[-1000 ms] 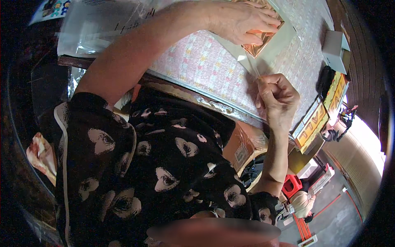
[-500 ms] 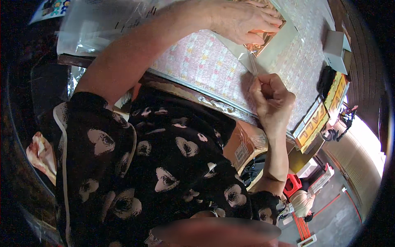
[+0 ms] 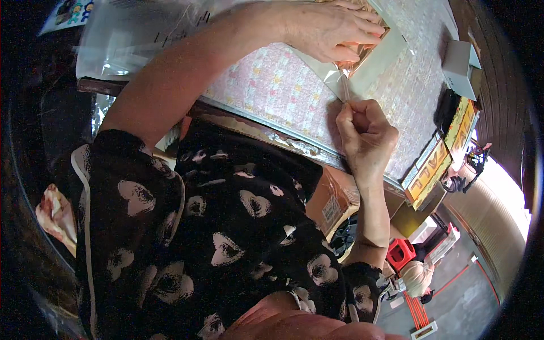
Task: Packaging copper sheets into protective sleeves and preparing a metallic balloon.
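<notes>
My left hand (image 3: 331,31) lies with fingers spread across a shiny copper-coloured foil piece (image 3: 365,55), holding it down on the table. Under the foil is a pale flat sheet (image 3: 391,59), its edges showing around it. Closer to the table's front edge, my right hand (image 3: 371,133) is closed in a pinch. Between its fingertips is the end of a narrow clear plastic strip (image 3: 345,88), stretched from the foil's near corner. My left hand hides much of the foil.
Clear plastic bags (image 3: 122,48) lie at the table's left. A patterned cloth (image 3: 266,85) covers the tabletop. Toward the right stand a white box (image 3: 460,68) and yellow-orange boxes (image 3: 433,170). A cardboard box (image 3: 331,198) sits below the front edge.
My right hand has shifted slightly left, still pinching the strip. My left hand stays on the foil, nearly unmoved.
</notes>
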`<action>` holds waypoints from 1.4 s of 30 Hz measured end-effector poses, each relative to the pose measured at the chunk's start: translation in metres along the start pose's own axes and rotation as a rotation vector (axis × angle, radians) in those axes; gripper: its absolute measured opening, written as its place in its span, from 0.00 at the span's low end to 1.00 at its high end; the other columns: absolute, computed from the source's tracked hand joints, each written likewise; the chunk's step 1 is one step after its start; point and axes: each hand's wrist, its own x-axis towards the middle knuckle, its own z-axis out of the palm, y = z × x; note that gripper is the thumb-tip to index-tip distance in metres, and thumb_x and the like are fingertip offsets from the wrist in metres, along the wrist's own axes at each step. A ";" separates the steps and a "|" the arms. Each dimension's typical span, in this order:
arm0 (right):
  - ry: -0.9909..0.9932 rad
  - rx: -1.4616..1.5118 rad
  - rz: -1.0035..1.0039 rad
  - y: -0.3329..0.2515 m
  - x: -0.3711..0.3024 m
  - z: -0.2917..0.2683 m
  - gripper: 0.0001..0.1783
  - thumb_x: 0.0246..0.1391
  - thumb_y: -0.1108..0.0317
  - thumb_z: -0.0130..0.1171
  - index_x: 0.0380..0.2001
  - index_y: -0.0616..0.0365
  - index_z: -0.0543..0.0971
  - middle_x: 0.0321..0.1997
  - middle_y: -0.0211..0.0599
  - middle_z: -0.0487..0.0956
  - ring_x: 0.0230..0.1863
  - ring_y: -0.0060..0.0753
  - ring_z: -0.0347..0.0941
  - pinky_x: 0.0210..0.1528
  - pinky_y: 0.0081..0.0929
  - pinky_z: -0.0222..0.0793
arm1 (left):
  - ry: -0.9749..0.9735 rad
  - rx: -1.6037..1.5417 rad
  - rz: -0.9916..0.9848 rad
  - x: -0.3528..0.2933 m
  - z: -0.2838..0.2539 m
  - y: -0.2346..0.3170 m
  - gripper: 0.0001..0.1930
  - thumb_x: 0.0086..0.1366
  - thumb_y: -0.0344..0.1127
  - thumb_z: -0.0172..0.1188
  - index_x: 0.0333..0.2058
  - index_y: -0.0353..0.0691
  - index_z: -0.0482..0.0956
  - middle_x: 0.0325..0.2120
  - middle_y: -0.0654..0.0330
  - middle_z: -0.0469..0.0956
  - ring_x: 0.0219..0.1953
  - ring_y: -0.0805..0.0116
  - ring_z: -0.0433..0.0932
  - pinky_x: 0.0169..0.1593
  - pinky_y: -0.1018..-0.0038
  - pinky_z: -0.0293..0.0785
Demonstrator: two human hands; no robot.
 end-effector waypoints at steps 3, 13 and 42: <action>0.056 -0.052 -0.046 -0.003 0.000 0.005 0.04 0.63 0.74 0.64 0.34 0.65 0.80 0.22 0.24 0.79 0.23 0.08 0.68 0.25 0.13 0.61 | -0.002 0.030 -0.001 -0.001 0.002 0.000 0.32 0.68 0.42 0.52 0.64 0.23 0.66 0.68 0.36 0.62 0.74 0.42 0.55 0.75 0.52 0.49; -0.113 0.396 0.171 -0.006 0.008 -0.028 0.03 0.63 0.77 0.62 0.34 0.66 0.81 0.19 0.26 0.77 0.16 0.12 0.67 0.18 0.15 0.58 | -0.045 0.017 -0.016 -0.002 -0.002 0.000 0.32 0.69 0.42 0.51 0.65 0.24 0.66 0.70 0.37 0.61 0.75 0.43 0.53 0.76 0.52 0.48; -0.191 0.437 0.279 -0.010 0.024 -0.031 0.04 0.61 0.77 0.63 0.32 0.65 0.81 0.18 0.28 0.78 0.15 0.14 0.68 0.19 0.15 0.56 | 0.012 0.022 0.021 -0.002 0.003 -0.003 0.33 0.66 0.41 0.55 0.64 0.22 0.66 0.68 0.36 0.62 0.74 0.43 0.56 0.75 0.54 0.51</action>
